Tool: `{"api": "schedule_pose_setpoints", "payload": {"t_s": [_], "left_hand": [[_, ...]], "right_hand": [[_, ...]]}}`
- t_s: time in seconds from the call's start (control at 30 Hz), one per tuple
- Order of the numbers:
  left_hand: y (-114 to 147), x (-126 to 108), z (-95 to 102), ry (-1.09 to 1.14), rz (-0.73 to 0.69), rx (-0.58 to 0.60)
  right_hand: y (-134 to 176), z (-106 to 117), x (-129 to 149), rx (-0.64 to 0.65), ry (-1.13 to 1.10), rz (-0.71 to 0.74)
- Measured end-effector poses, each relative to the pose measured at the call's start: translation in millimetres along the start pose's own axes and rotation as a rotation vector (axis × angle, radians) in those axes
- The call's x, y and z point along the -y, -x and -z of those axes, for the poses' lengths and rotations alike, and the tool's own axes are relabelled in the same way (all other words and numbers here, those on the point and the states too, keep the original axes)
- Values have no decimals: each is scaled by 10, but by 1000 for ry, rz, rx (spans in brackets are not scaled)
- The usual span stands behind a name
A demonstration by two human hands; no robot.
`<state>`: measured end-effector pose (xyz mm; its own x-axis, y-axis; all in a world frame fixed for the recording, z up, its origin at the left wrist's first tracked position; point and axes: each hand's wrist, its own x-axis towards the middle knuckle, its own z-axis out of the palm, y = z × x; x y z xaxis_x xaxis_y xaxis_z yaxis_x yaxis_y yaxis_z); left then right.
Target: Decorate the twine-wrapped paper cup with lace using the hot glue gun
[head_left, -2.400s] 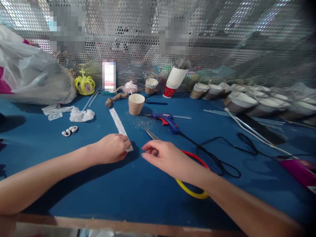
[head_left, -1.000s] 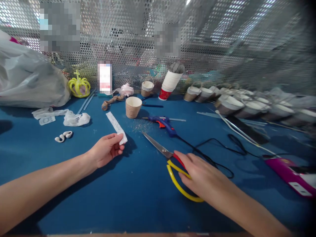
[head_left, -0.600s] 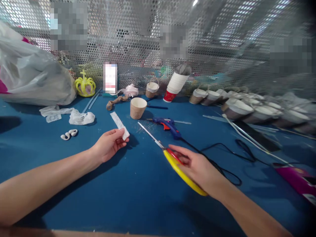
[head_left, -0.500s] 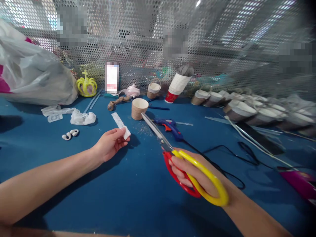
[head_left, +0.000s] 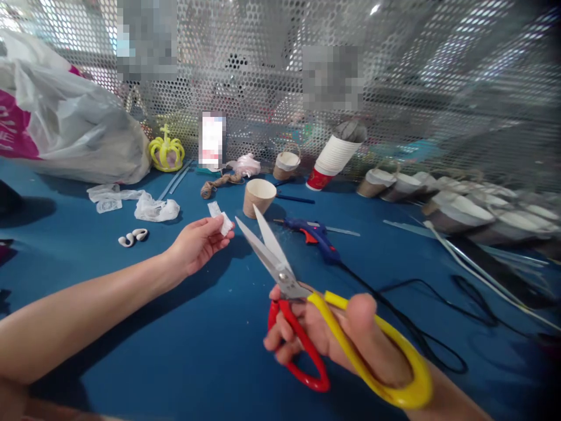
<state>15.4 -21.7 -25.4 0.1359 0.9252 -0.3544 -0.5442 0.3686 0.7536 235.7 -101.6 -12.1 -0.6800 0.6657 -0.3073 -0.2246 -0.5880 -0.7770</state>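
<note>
My left hand (head_left: 202, 242) pinches a short strip of white lace ribbon (head_left: 227, 224) between thumb and fingers, over the blue table. My right hand (head_left: 324, 333) is wrapped round the handles of scissors (head_left: 284, 278), one handle red and one yellow. Their blades are spread, the tips pointing away toward a paper cup (head_left: 258, 199) with a brown wrap. That cup stands upright just beyond the tips. A blue glue gun (head_left: 318, 237) lies on its side right of the blades, its black cord running to the right.
Several wrapped cups (head_left: 464, 207) stand at the right, near a stack of white cups (head_left: 335, 161). A plastic bag (head_left: 87, 123), yellow crown (head_left: 166, 153), phone (head_left: 213, 140), lace bundle (head_left: 155, 207) and white earbuds (head_left: 134, 236) are at the left. Perforated metal (head_left: 263, 76) rises behind.
The scissors went from closed to spread blades, and my right thumb lifted with the yellow handle. The lace strip has tilted in my left hand. The whole view shifted slightly.
</note>
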Motion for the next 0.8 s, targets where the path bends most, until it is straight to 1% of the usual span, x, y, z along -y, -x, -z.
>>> {"api": "schedule_pose_setpoints", "payload": {"t_s": [0.1, 0.23, 0.47, 0.8], "left_hand": [[9, -46, -28, -5, -1, -3], [40, -72, -56, -14, 1, 0], [62, -54, -67, 6, 5, 16], [67, -40, -68, 8, -1, 23]], "right_hand": [[11, 19, -12, -38, 34, -24], [16, 7, -6, -120, 47, -55], [42, -9, -29, -103, 84, -81], [7, -53, -5, -157, 61, -125]]}}
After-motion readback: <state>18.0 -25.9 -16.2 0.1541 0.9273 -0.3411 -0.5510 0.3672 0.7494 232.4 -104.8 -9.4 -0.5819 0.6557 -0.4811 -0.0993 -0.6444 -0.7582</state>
